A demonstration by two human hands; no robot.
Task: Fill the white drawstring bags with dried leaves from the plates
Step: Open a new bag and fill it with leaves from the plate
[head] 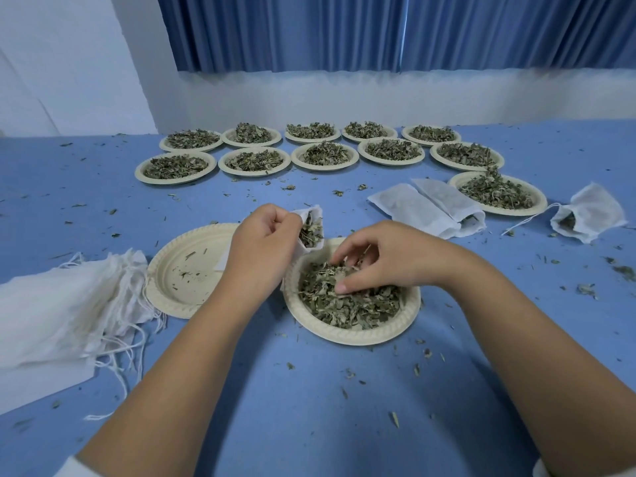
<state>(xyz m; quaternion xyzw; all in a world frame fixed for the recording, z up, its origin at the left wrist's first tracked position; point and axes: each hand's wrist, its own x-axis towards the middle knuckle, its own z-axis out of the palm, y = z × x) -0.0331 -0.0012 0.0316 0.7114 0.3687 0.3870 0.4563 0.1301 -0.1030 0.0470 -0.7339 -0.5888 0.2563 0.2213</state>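
**Leaf bagging, head view**

Left hand (pixel 261 242) grips the open drawstring bag (pixel 311 232), part-filled and tilted just over the far rim of the near plate (pixel 344 335). Right hand (pixel 375 259), fingers curled, pinches dried leaves (pixel 344 304) in that plate on the blue worktop (pixel 309 390).

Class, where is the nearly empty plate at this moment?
In the head view, the nearly empty plate lies left of centre, between the pile of white bags and the leaf-filled plate that the right hand reaches into.
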